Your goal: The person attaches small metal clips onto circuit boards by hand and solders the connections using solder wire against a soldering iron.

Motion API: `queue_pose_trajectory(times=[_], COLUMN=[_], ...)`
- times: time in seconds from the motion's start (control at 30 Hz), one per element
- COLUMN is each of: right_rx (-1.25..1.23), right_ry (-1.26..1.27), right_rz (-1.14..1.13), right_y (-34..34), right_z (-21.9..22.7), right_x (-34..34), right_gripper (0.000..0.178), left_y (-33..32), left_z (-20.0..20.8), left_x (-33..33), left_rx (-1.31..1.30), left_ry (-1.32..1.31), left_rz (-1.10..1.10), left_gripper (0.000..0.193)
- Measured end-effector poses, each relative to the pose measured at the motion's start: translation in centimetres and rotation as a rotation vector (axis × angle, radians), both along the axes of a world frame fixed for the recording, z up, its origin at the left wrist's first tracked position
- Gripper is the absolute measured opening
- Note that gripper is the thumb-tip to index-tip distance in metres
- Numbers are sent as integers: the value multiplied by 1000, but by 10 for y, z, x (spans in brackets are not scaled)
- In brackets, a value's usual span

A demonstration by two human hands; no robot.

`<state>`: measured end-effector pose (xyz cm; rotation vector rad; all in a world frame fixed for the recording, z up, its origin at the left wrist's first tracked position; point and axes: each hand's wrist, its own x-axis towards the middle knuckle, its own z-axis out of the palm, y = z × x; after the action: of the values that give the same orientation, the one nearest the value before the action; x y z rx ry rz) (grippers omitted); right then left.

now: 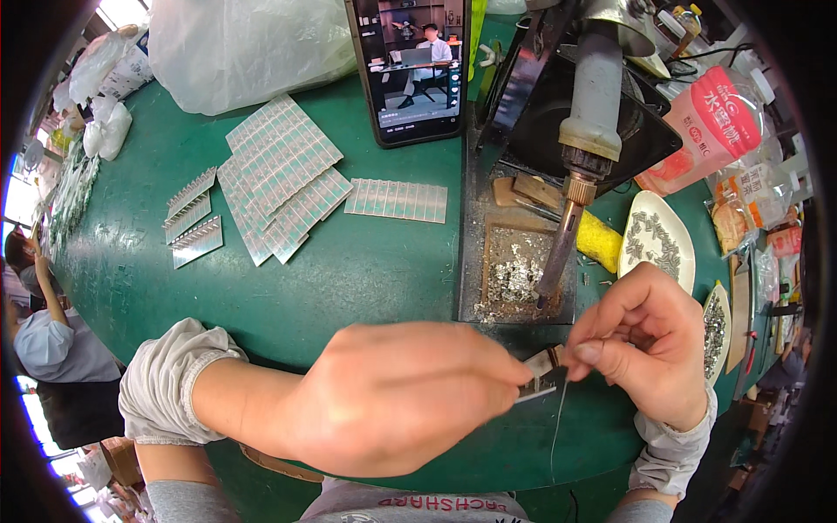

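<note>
My left hand (410, 397), slightly blurred, is closed with thumb and forefinger pinching a small circuit board strip (537, 394), mostly hidden behind the fingers. My right hand (645, 340) is closed in a pinch on a thin solder wire (555, 431), whose loose length hangs toward the table's near edge. Both fingertips are close together, a little below the tip of a soldering iron (575, 205) that slants down from a stand. Below the iron lies a shallow tray (491, 301) littered with solder bits.
Bare board panels (283, 157) lie stacked left of centre, beside a single panel (397, 200) and pinned boards (196, 240). A phone (410, 70) stands behind. Right are a yellow sponge (600, 242), a white dish of small metal parts (636, 213), another dish (717, 327) and a pink pouch (706, 131).
</note>
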<state>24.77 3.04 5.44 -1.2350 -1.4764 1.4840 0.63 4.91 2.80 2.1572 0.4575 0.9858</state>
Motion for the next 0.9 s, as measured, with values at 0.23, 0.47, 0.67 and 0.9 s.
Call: queue_pose_trajectory(times=[0.23, 0.47, 0.67, 0.9], right_rx=[357, 400, 398, 391], right_ry=[-201, -229, -173, -178], right_rz=[15, 7, -5, 3], right_y=[-1, 2, 2, 2], right_z=[-9, -13, -14, -15], right_x=[-6, -9, -10, -11], right_gripper=[10, 11, 11, 11], left_y=[15, 22, 23, 22], left_z=[1, 6, 6, 5], left_x=[2, 2, 1, 1], left_rx=[-968, -1214, -1229, -1256], left_ry=[-86, -140, -165, -194], left_rz=[42, 15, -3, -12], left_gripper=[8, 9, 8, 8])
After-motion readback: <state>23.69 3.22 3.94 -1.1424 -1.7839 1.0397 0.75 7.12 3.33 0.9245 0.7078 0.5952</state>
